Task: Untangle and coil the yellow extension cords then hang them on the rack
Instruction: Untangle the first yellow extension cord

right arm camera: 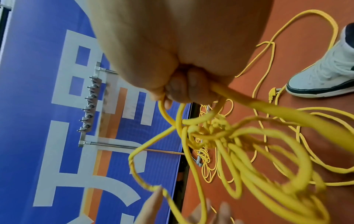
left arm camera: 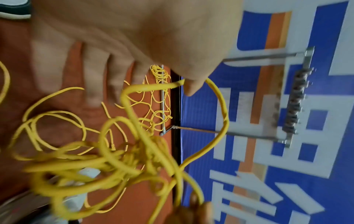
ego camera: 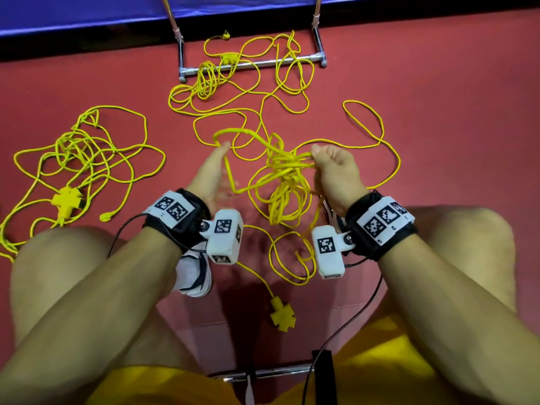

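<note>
The left hand [ego camera: 209,171] is spread with fingers straight, a cord loop [ego camera: 233,133] hooked over its thumb, while the right hand [ego camera: 336,173] is clenched around the raised knot [ego camera: 287,182] between the knees. Risk, in my judgement: pulling the loop outward could cinch the knot tighter, because many strands cross there. Counted: two cross-shaped sockets [ego camera: 66,200] visible, one rack [left arm camera: 295,97] on the wall, one floor frame [ego camera: 251,64]; separate cords cannot be counted.

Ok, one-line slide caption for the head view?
Right hand grips a tangled yellow cord bundle while the open left hand hooks out one loop.
</note>
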### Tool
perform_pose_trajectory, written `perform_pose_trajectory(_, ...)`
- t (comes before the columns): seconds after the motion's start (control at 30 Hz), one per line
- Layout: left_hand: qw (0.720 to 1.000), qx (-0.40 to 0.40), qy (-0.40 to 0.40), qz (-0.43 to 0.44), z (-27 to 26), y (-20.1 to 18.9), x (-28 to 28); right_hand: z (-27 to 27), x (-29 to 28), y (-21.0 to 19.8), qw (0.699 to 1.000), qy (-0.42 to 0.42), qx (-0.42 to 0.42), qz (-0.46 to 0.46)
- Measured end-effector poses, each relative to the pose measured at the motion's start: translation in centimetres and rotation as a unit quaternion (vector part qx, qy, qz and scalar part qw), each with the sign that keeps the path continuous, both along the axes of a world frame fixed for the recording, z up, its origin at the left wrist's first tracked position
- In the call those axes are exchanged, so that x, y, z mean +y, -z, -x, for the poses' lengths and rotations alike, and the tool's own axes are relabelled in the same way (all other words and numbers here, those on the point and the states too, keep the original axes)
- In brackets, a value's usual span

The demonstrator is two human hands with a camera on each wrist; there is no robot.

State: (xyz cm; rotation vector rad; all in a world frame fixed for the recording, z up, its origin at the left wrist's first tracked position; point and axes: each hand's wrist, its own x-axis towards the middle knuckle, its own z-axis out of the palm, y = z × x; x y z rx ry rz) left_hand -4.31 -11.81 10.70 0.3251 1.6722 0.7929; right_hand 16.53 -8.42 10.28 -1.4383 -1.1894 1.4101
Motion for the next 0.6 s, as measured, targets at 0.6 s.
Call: perform_pose_trajectory(0.6,0.981,-0.166,-0.052,-0.079,-3.8,0.4,0.2,2.6,-3.7,1.0,0.918,-0.31,-0.165,-0.183)
